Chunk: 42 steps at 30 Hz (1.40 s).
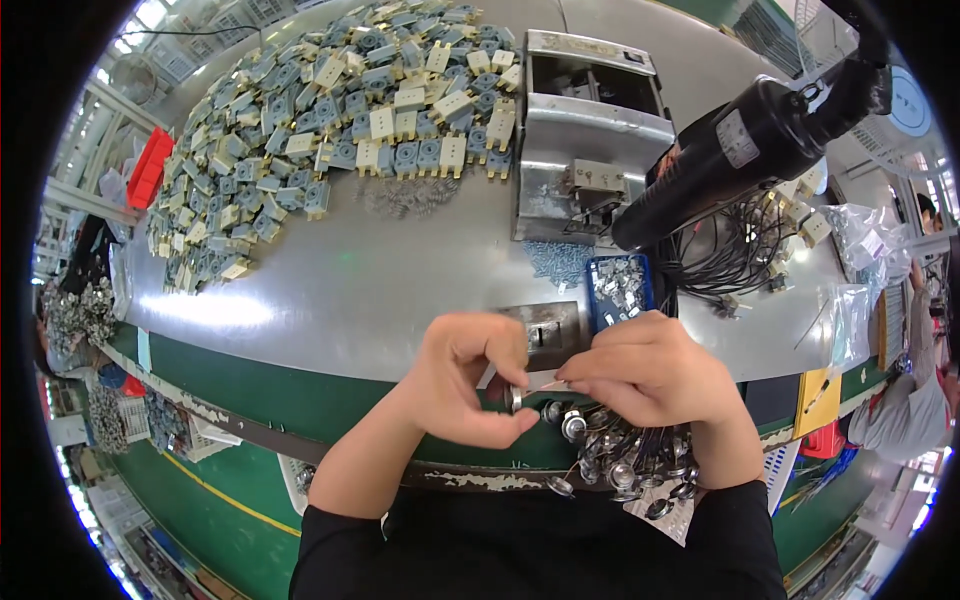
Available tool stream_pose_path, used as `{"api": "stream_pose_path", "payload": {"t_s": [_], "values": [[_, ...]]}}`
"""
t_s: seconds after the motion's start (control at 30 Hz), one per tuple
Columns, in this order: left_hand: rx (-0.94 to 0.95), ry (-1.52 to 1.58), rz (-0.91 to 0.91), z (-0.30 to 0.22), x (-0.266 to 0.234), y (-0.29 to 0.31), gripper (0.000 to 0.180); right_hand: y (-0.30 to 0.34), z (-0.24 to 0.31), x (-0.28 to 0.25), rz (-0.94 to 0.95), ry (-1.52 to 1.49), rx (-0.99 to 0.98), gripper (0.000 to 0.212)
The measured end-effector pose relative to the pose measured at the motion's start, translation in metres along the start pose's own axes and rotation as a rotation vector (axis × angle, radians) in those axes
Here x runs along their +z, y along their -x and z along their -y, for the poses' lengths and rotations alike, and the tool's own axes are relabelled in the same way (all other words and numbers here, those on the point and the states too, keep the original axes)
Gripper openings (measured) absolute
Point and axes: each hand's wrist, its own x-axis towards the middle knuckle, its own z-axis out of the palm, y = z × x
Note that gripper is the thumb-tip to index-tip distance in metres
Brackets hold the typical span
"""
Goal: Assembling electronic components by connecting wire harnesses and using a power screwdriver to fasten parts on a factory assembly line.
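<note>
My left hand (462,378) curls its fingers and thumb around a small round metal part (515,399), seen nearly edge-on, in front of the metal sheet's near edge. A thin lead (545,386) runs from that part toward my right hand (655,368). The right thumb and index finger pinch the lead's end; the exact tip is hidden by the fingertips. Below my right hand lies a heap of similar round metal parts with dark wires (622,462). Just beyond my hands sits a flat metal fixture (547,337) with a slot.
A blue tray of small metal pieces (650,285) stands beyond my right hand, beside loose screws (557,262). Behind them are a steel machine (590,130) and a large black cylindrical tool (745,155). Grey-and-cream switch-like blocks (350,115) pile up at far left. Black cables (735,250) lie right.
</note>
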Motion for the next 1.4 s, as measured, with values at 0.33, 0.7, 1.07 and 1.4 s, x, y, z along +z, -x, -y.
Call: {"api": "stream_pose_path", "payload": {"t_s": [0.33,0.7,1.07,1.4], "values": [[0.257,-0.544,0.037,-0.003,-0.021,-0.01,0.039,-0.004,0.016,0.003,-0.171,0.247,0.012,0.015],[-0.241,0.092,0.036,-0.007,0.016,-0.001,0.035,-0.003,0.013,-0.006,-0.183,-0.036,0.082,0.012],[-0.205,0.206,0.011,-0.002,0.023,0.0,0.041,-0.003,0.014,-0.008,-0.171,-0.072,0.115,0.012],[-0.14,0.388,0.1,0.011,0.013,0.006,0.047,-0.005,0.025,-0.008,-0.157,-0.032,0.182,0.005]]}}
